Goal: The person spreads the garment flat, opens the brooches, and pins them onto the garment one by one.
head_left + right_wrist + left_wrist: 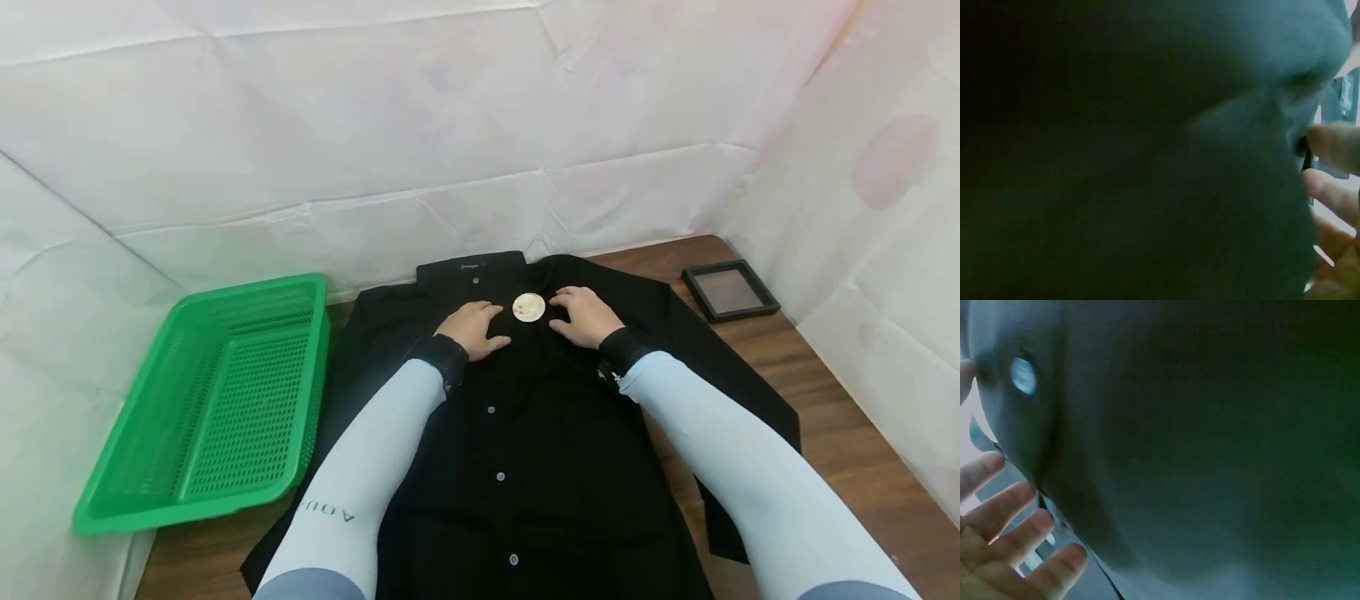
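A black button-up shirt (570, 467) lies spread out, its collar (471, 267) toward the back wall. On its chest rests a small round pale disc (529, 307) with a coloured print; its exact kind is unclear. My left hand (472, 329) is just left of the disc, thumb and fingers spread over the cloth. In the left wrist view, the left hand (1013, 537) has loosely extended fingers beside a shirt button (1023, 375). Right of the disc, my right hand (587, 317) has its thumb and fingers apart. The right wrist view shows the right fingers (1334, 194) at the dark cloth's edge.
A green slotted plastic basket (247, 408) stands at the left. A black square frame (731, 290) lies on the wooden table (840, 417) at the back right. White sheeting (375, 108) hangs closely behind and along both sides.
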A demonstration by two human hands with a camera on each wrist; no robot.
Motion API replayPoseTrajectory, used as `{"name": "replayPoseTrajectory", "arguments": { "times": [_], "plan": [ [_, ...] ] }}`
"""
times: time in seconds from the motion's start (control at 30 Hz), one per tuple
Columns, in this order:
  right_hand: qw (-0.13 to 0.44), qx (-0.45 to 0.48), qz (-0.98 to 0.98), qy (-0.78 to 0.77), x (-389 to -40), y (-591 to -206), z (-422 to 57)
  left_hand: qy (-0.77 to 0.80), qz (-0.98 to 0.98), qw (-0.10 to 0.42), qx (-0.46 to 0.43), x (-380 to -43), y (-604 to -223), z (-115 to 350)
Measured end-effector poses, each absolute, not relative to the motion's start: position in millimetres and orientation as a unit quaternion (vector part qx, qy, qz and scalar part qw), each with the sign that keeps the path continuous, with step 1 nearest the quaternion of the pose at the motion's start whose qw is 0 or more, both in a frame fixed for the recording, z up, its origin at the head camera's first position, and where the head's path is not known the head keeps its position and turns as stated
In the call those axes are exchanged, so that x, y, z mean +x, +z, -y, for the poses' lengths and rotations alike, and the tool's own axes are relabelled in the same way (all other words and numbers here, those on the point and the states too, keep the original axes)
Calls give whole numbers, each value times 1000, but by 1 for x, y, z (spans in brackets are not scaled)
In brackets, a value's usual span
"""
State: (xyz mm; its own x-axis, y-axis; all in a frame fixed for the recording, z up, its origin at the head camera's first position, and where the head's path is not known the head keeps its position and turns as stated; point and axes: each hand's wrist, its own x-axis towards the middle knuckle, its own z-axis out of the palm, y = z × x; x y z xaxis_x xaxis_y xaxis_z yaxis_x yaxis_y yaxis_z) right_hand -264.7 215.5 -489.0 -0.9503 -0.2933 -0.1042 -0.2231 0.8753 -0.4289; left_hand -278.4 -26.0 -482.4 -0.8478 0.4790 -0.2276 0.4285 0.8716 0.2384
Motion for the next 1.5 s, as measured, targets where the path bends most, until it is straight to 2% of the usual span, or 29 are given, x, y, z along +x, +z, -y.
{"name": "replayPoseTrajectory", "arguments": {
  "times": [0.27, 0.47, 0.63, 1.5],
  "plan": [
    [110, -185, -965, -147, -258, -494, -228, 54, -967, 153, 198, -264, -481, 58],
    [138, -177, -964, -141, -257, -498, -232, 58, -973, 144, 169, -262, -488, 75],
    [157, -167, -963, -140, -262, -502, -241, 52, -975, 165, 142, -263, -494, 83],
    [192, -141, -966, -102, -299, -516, -288, 93, -972, 199, 88, -308, -507, 73]
  ]
}}
